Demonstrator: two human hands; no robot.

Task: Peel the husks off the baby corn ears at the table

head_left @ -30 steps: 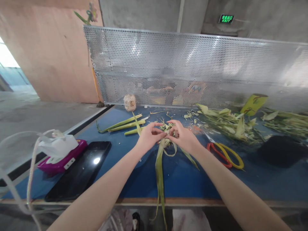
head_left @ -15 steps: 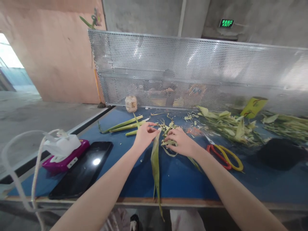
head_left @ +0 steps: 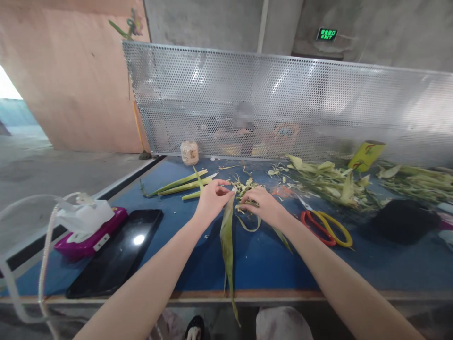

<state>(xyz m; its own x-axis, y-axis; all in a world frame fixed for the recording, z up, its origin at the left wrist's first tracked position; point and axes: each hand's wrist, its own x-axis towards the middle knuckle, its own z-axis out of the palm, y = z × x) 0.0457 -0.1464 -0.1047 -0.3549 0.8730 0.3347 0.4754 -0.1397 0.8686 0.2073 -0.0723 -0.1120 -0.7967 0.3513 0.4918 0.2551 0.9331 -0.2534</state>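
Observation:
A long green corn husk leaf (head_left: 228, 236) hangs over the table's front edge, its pale upper end pinched by the thumb and fingers of my left hand (head_left: 212, 198). To the right, my right hand (head_left: 262, 202) is closed with curled fingers on a narrow strip of husk (head_left: 249, 205). Just behind the fingertips lies a small heap of shredded husk bits (head_left: 244, 185), partly covered by the right hand. A thin curled strip (head_left: 250, 230) rests below the right hand. Left of my hands lie several green stalk-like husk pieces (head_left: 177, 187).
Scissors (head_left: 325, 226) with red and yellow handles lie right of my right arm, before a husk pile (head_left: 329, 182). A black phone (head_left: 116, 250) and purple box (head_left: 92, 236) occupy the left. A perforated metal screen (head_left: 269, 104) borders the back, near a wrapped jar-like object (head_left: 189, 153).
The view has shifted slightly to the right. My right fingers have closed in more on the narrow strip; my left hand keeps its pinch on the leaf.

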